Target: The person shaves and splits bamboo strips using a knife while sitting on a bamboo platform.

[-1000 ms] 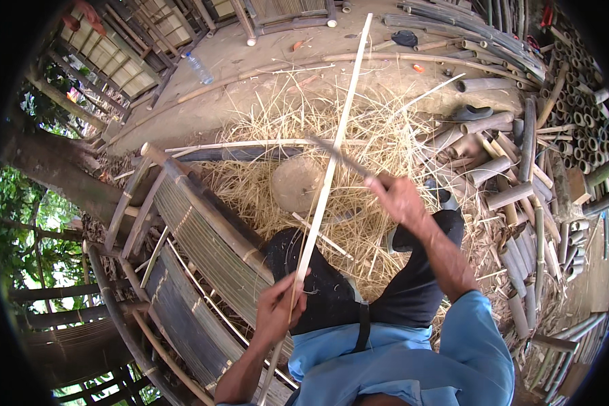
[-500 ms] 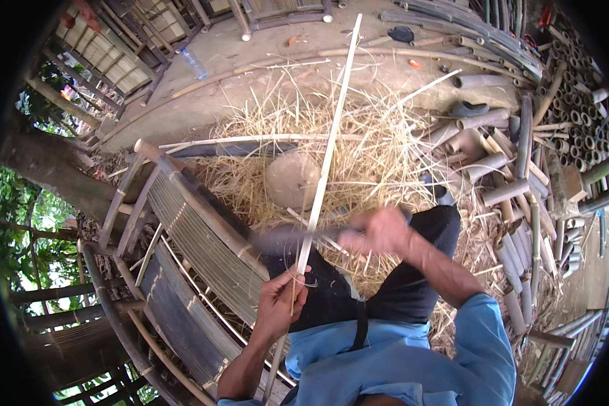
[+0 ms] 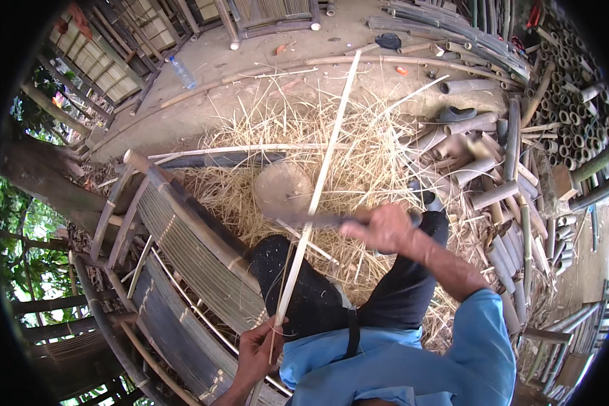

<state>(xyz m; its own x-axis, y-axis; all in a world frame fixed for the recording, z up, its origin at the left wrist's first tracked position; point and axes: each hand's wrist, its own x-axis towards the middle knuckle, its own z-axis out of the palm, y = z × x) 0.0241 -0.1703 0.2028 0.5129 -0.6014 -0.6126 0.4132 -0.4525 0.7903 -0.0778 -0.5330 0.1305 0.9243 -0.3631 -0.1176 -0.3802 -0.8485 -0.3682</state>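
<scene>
A long pale bamboo strip [image 3: 329, 152] slants up and away from my lap. My left hand [image 3: 258, 348] is closed round its lower part, near my left thigh. My right hand [image 3: 386, 229] grips the handle of a knife above my right knee. The knife's blade [image 3: 321, 220] points left, smeared by motion, and crosses the strip near its middle; I cannot tell whether it touches or cuts. A thin sliver hangs alongside the strip near my left hand.
Pale shavings [image 3: 358, 176] heap round a round wooden block [image 3: 283, 191] before me. A slatted bamboo bench [image 3: 196, 237] stands close on my left. Cut bamboo tubes [image 3: 494, 196] pile up on the right. A plastic bottle [image 3: 183, 73] lies at the far left.
My left hand has drawn back toward my body, pulling the bamboo strip down and to the left. The knife in my right hand now crosses the strip farther from my left hand.
</scene>
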